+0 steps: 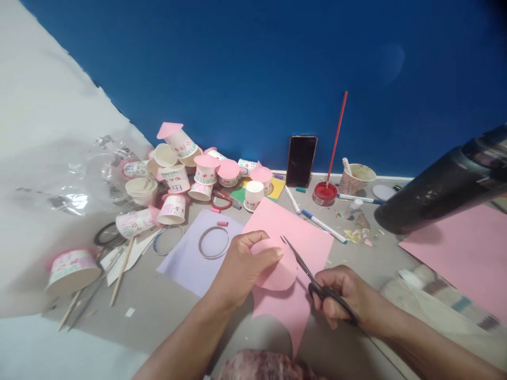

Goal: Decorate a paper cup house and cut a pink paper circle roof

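My left hand (247,266) pinches a round pink paper piece (277,274) between thumb and fingers. In my right hand (344,298) are black-handled scissors (303,264), their blades slightly apart at the right edge of the round piece. Beneath both lies a larger pink sheet (293,224) with curved cutouts along its lower edge. A lavender sheet (190,264) with a ring (214,243) on it lies left of my left hand.
Decorated paper cups (172,179), some with pink cone tops, crowd the back left near clear plastic (99,174). A phone (301,161), red pot (325,194), markers (325,226) and paper cup (356,178) stand or lie behind. A dark bottle (435,184) leans in at right.
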Tool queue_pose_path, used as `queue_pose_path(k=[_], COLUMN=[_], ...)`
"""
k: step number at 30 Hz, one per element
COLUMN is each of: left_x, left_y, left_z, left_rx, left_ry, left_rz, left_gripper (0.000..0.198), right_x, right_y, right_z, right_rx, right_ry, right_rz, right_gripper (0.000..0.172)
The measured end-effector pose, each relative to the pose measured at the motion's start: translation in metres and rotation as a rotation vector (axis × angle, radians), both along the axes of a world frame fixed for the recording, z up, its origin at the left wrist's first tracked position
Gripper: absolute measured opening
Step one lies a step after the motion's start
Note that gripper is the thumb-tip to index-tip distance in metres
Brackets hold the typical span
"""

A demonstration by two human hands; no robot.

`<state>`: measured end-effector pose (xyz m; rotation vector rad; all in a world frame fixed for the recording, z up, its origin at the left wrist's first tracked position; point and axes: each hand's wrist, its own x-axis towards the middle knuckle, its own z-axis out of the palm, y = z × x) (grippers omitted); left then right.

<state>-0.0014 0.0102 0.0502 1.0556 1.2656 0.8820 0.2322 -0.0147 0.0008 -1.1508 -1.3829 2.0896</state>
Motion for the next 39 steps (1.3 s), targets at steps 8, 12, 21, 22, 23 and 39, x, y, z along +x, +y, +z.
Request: queue_pose_path(k=[8, 12, 21, 22, 23, 39], left_x=[-0.001, -0.002, 0.001, 0.002, 0.003, 0.011], left_y=[0.0, 0.0, 0.001, 0.001, 0.001, -0.001], left_z=[0.001, 0.0, -0.004, -0.005, -0.005, -0.006], left_rx=[0.008, -0.011, -0.049, -0.055, -0.058, 0.064], left_ry=[0.034, 0.039, -0.173, -0.205, -0.226, -0.003], left_rz=[-0.007, -0.005, 0.096, 0.117, 0.13, 0.061], left_gripper=[0.035, 0.034, 0.036, 0.036, 0.037, 0.035], right_x=[0.0, 0.001, -0.001, -0.002, -0.002, -0.007], right_y=[-0.001, -0.002, -0.002, -0.002, -0.002, -0.004], right_z=[0.001, -0.004, -0.003, -0.001, 0.001, 0.003], right_rx=[0.004, 0.01, 0.048, 0.052, 0.053, 0.087], right_ry=[-0.031, -0.005, 0.026, 0.023, 0.02, 0.068], right_rz=[-0.005, -0.005, -0.041, -0.045, -0.046, -0.202], right_gripper=[0.061, 0.061, 0.072, 0.074, 0.075, 0.07])
